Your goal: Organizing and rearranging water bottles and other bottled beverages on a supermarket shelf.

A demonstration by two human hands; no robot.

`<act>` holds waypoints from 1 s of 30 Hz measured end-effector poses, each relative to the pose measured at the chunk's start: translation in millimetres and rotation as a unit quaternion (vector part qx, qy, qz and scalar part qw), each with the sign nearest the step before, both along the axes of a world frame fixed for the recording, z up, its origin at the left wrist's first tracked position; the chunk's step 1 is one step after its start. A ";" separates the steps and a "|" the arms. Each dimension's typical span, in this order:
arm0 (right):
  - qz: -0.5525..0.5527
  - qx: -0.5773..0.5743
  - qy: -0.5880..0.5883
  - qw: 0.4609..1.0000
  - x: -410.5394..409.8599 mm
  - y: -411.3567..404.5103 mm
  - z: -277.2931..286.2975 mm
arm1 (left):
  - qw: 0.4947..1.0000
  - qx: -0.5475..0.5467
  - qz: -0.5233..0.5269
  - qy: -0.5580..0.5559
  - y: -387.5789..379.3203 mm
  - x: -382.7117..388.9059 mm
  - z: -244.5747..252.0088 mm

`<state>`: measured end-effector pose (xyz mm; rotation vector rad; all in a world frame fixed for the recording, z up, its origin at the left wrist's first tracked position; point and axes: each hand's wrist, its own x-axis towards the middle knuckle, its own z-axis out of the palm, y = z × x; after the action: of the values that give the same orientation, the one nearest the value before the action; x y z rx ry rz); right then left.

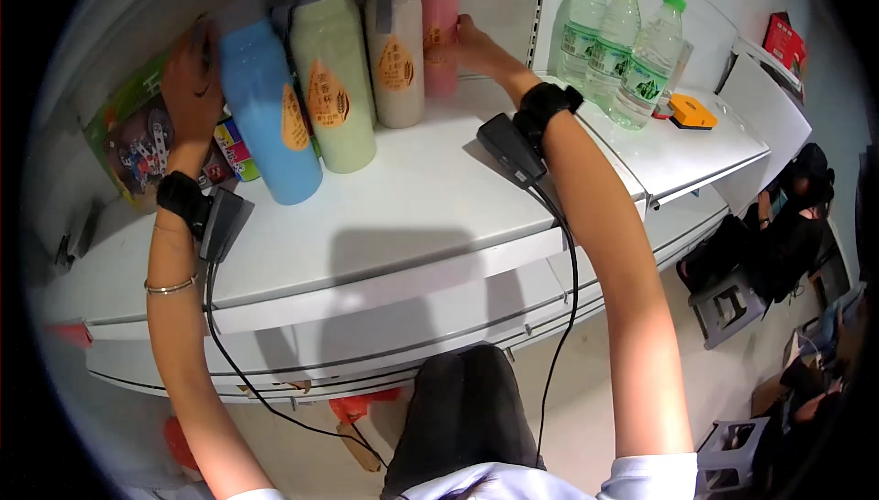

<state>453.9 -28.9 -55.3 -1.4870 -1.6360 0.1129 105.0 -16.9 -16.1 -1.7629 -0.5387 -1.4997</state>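
A row of plastic drinking bottles with grey lids stands on the white shelf: a blue bottle (268, 108), a green bottle (336, 88), a beige bottle (398, 53) and a pink bottle (438, 26). My left hand (192, 81) is at the upper left side of the blue bottle; its fingertips are dark and partly hidden, so its hold is unclear. At the right side of the pink bottle is my right hand (474, 47), its fingers partly behind or against the bottle and blurred. Both wrists wear black straps with cabled devices.
Several water bottles (597, 47) with green caps stand on the adjoining shelf at right, near a yellow-orange box (692, 112). Colourful packages (141, 139) lean behind my left hand. Lower shelf tiers (412, 321) run beneath. A seated person (790, 225) in dark clothing is at far right.
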 end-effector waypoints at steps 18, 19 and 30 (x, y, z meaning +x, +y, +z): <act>-0.255 0.017 0.064 0.965 80.9 -28.1 -5.5 | 0.999 -0.042 -0.019 0.022 50.0 -34.5 -14.9; -0.270 0.029 0.074 0.960 82.9 -26.2 -5.4 | 0.999 -0.032 -0.022 0.011 43.5 -29.0 -14.9; -0.272 0.027 0.010 0.962 79.7 -41.5 -6.1 | 0.998 -0.055 -0.006 0.006 30.4 -22.7 -9.0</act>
<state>533.6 -70.5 -61.5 -1.8289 -1.1517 -0.2193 82.3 13.5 -25.1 -1.8614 -0.6166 -1.4927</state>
